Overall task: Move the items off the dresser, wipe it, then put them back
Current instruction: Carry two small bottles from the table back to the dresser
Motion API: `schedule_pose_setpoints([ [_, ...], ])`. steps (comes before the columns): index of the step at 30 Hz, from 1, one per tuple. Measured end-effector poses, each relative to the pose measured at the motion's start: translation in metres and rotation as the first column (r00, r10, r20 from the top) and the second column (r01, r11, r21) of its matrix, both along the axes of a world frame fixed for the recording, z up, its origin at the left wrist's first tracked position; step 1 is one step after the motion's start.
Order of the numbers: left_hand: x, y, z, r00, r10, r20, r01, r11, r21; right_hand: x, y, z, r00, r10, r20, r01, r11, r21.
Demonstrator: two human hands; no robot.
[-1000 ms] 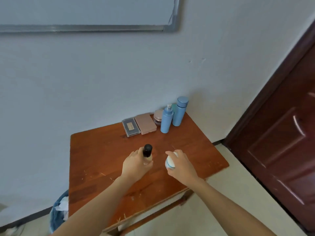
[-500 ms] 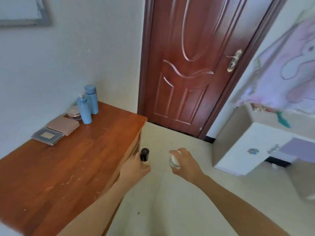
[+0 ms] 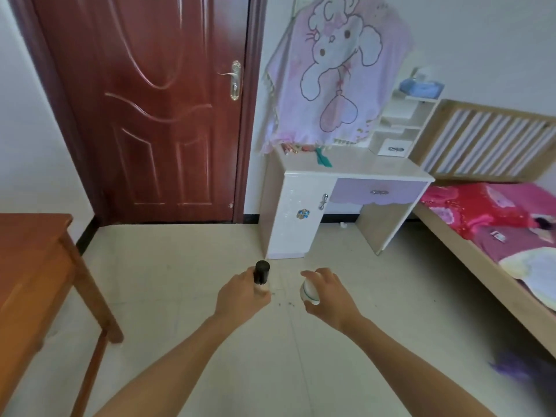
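Dresser (image 3: 27, 260): at the left edge of my view. Item one: black-capped bottle (image 3: 261, 275), upright, my left hand (image 3: 239, 297) curled round its body. Item two: white round bottle (image 3: 310, 291), my right hand (image 3: 332, 297) gripping it from above. Both are held over the floor, well apart from the dresser. My judgement: keep both upright and set them down one at a time on the white desk (image 3: 358, 171) ahead.

The bottle (image 3: 261, 275) you hold has a glossy black cap; the jar (image 3: 310, 291) is smooth, white and faintly shiny. The surface (image 3: 27, 260) at your left is reddish-brown wood with a low sheen. The door (image 3: 156, 115) is glossy varnished wood, its handle (image 3: 235, 81) brassy metal, and the floor (image 3: 180, 281) is smooth pale tile.
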State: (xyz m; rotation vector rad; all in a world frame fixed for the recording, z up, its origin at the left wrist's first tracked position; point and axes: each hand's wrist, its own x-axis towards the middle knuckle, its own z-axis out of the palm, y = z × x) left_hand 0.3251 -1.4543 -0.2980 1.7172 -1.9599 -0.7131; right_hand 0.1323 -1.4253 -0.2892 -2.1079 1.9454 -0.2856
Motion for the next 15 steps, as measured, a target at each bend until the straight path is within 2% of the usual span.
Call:
schedule_pose_setpoints([
  [8, -0.160, -0.004, -0.017, 0.990, -0.142, 0.016, 0.141, 0.989, 0.050, -0.171, 0.025, -0.005, 0.986, -0.167, -0.010, 0.167, 0.985, 0.040],
  [15, -0.224, -0.042, -0.020, 0.976, -0.211, 0.047, 0.208, 0.977, 0.055, -0.237, 0.004, -0.014, 0.971, -0.239, 0.011, 0.239, 0.971, 0.031],
])
